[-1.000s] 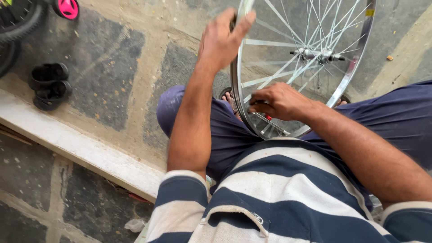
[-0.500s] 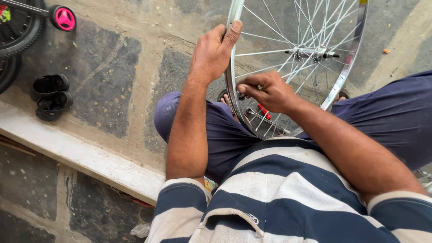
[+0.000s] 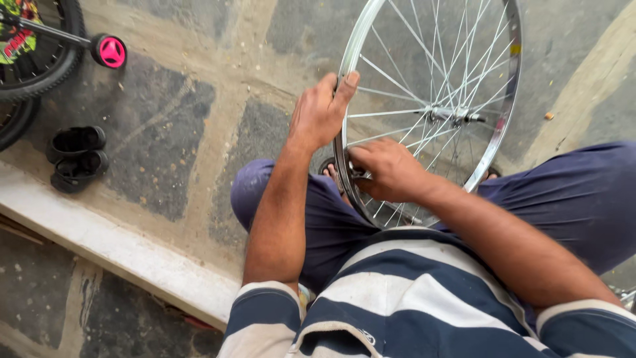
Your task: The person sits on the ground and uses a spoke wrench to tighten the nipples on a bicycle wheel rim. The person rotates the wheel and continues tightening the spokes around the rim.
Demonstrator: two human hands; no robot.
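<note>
Head camera looks down on a bare bicycle wheel (image 3: 430, 113) standing upright between the person's knees. Left hand (image 3: 321, 113) curls around the rim's left side, gripping it. Right hand (image 3: 391, 169) is closed at the spokes near the lower rim. Black sandals (image 3: 76, 158) lie well apart on the stone floor (image 3: 199, 132).

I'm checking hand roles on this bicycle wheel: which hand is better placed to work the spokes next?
Probably the right hand: its fingers already sit among the spokes at the lower rim. The left hand grips the rim, steadying the wheel.
</note>
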